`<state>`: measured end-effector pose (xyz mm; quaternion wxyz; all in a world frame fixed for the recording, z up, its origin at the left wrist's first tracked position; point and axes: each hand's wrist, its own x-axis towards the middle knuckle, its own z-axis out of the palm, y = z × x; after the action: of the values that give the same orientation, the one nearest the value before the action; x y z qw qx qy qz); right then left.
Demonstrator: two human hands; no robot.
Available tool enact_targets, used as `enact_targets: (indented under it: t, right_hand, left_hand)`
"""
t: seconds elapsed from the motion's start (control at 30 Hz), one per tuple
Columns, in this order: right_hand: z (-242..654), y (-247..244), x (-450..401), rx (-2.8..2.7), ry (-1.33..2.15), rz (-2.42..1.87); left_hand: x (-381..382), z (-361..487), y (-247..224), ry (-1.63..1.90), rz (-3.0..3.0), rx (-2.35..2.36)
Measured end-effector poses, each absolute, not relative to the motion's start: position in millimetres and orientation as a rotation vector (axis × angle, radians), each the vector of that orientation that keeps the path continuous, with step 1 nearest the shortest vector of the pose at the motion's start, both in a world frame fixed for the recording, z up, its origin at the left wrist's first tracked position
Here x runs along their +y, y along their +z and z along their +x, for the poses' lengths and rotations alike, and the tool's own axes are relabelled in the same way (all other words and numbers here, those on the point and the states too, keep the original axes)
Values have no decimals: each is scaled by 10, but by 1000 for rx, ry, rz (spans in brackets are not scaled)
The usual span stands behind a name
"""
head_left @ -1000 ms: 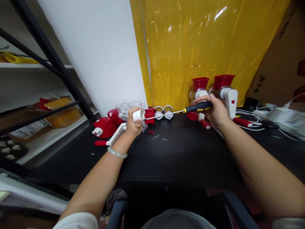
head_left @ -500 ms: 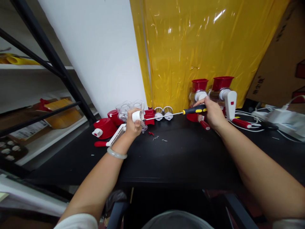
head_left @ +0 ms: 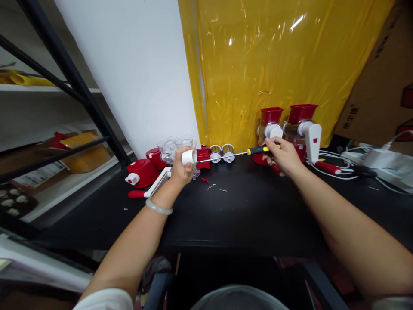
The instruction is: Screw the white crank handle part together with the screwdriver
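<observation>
My left hand [head_left: 182, 168] is wrapped round a white cylindrical part [head_left: 189, 157] whose open end faces right. My right hand [head_left: 280, 154] grips the black and yellow handle of a screwdriver [head_left: 255, 150]. The long shaft runs left to the mouth of the white part; whether the tip touches anything inside cannot be seen. Behind the left hand are clear plastic parts [head_left: 167, 150] and a red part [head_left: 203, 156]. Two metal drums [head_left: 228, 153] stand beyond the shaft. Small screws [head_left: 211, 187] and a small red piece [head_left: 205, 181] lie on the black table [head_left: 232, 219].
At the left are a red base [head_left: 142, 173] and a white crank with a red handle [head_left: 156, 184]. Two red-topped devices [head_left: 301, 113] stand at the back right, near white cables and a power strip [head_left: 380, 157]. A metal-framed shelf [head_left: 93, 116] stands left.
My right hand has shifted slightly left along the screwdriver handle, and its fingers have changed position. The white part in my left hand has turned or moved slightly right.
</observation>
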<state>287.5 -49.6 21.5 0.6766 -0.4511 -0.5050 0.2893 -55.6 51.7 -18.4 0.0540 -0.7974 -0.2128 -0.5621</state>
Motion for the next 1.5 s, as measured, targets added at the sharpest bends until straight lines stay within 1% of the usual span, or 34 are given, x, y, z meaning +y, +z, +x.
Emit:
enact_targets:
  t: [0.1,0.17,0.23,0.3,0.43,0.6,0.7,0.8,1.03,1.2,1.37,1.5]
  right_hand:
    - [2877,220,-503,-1118,683,-837]
    - [2900,242,-534,-1142,781,-700]
    - [2938,252,-552,-1187,859,-656]
    - [2981,235,-532,-1190,845,-720]
    - [3033,166,-416,-1119,633,-982]
    - [2988,172,-336,-983,682,-816]
    - [2974,177,-321,-947,689,-823]
    - [3022,144,-291,-941,644,-877]
    - [3140,110,-275,-943,397,-1153]
    - [3059,159,-386,-1086,241,-1332]
    - [2992,125,-415,-1168,290,-1352]
    - [3006,99,-390,-1183,263,-1362]
  left_hand:
    - [491,-531,-158,-1816,-2366,-532]
    - [473,-514,-155,-1786,-2416,-542]
    - [459,-504,-162,-1754,-2474,-591]
    - [449,-500,-167,-1724,-2503,-618]
    - [424,-492,-133,-1661,-2496,-560]
    - [348,-461,-55,-1544,-2492,-517]
    - [303,-444,-29,-1458,-2558,-552]
    - [278,-437,-17,-1414,-2598,-629]
    - [229,-431,46,-1292,-2694,-875]
    - [173,-368,68,-1167,-2819,-1032]
    - [132,-302,69,-1099,-2915,-1130]
    - [116,-288,73,-908,-3020,-1132]
